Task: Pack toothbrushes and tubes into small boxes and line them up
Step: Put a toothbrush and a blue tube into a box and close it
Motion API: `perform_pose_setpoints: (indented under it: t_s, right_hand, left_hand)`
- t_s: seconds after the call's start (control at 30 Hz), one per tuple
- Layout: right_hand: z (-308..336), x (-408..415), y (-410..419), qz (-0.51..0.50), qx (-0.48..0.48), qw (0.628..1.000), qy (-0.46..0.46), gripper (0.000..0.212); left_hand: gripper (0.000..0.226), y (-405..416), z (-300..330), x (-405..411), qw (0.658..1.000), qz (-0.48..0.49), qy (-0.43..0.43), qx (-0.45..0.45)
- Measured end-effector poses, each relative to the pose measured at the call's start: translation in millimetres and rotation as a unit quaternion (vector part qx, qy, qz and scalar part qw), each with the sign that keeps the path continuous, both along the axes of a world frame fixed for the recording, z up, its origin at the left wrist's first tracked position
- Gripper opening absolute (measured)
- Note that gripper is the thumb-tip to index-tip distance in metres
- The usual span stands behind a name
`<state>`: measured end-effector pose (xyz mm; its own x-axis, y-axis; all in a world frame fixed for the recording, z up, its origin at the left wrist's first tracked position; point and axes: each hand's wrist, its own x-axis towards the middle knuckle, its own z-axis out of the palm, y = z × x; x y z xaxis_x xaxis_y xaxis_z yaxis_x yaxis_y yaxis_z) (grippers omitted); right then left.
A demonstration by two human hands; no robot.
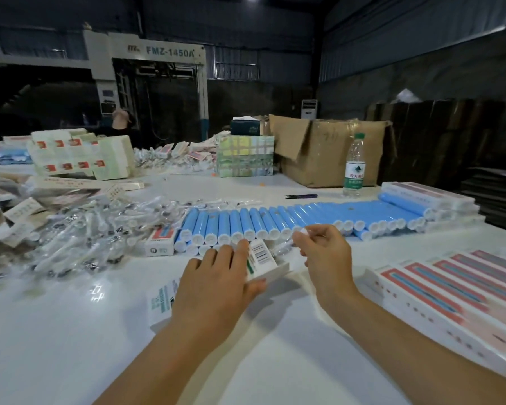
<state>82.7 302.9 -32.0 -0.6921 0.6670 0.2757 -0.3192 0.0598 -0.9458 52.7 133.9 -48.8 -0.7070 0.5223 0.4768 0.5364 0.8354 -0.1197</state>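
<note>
Both forearms reach in from the bottom edge over the white desk (70,331). The left hand (214,285) lies palm down on a small box (265,263), fingers spread across its top and thumb wrapped along the near side, so that grip is closed on the box, holding it tilted just off the desk with the barcode face up. The hand covers the box's near half; a printed flap shows under the wrist, though whether it belongs to the same box is unclear.

The right hand (323,252) is raised just beside it, wrist bent, thumb and forefinger pinching a wrapped toothbrush (287,244). The clear wrapper blurs against the tubes behind, and its far end is hard to trace; it points toward the box's open end, but contact cannot be made out.

To the right, a row of pink-and-white long boxes (450,290) lies side by side, cut off by the frame edge. Just beyond the hands, blue tubes (275,220) lie in a long row, white caps toward us, some stacked underneath. Left of them stands a red-and-white carton (161,242), then a loose heap of wrapped toothbrushes (85,238), too jumbled to count.

Farther back: small scissors (301,196), a water bottle (354,166), a brown cardboard box (330,150), and stacks of flat cartons (82,154). Beyond that the hall is dark, with a large machine (158,83).
</note>
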Motion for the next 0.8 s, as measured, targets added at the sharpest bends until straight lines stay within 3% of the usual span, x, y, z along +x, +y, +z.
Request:
perform_pose_setpoints:
  t_s: [0.13, 0.27, 0.43, 0.6, 0.7, 0.8]
  right_hand:
    - [-0.5, 0.6, -3.1, -0.008, -0.011, 1.000, 0.002, 0.016]
    - [-0.3, 0.6, -3.6, -0.017, -0.016, 1.000, 0.006, 0.016]
    - [-10.1, 3.1, -17.4, 0.036, 0.083, 0.996, -0.006, 0.019]
    - [-11.7, -0.6, -14.8, 0.133, 0.137, 0.978, -0.088, 0.028]
    - [-10.4, 1.2, -18.6, 0.151, 0.204, 0.958, -0.134, 0.021]
    - [-9.5, 2.4, -18.1, 0.177, 0.213, 0.948, -0.156, 0.031]
  left_hand:
    - [0.091, -0.6, 0.6, -0.4, 1.000, -0.001, -0.001, 0.013]
    - [0.078, 1.4, -0.1, 0.8, 1.000, -0.009, 0.003, 0.007]
    - [0.076, 6.5, -1.2, 0.5, 1.000, -0.008, 0.008, 0.014]
    - [0.075, -3.2, -0.9, -7.5, 1.000, 0.019, 0.018, 0.014]
    - [0.075, -3.6, -2.6, -7.2, 1.000, 0.008, 0.015, 0.016]
    - [0.075, -2.5, -3.4, -5.5, 1.000, 0.001, 0.019, 0.017]
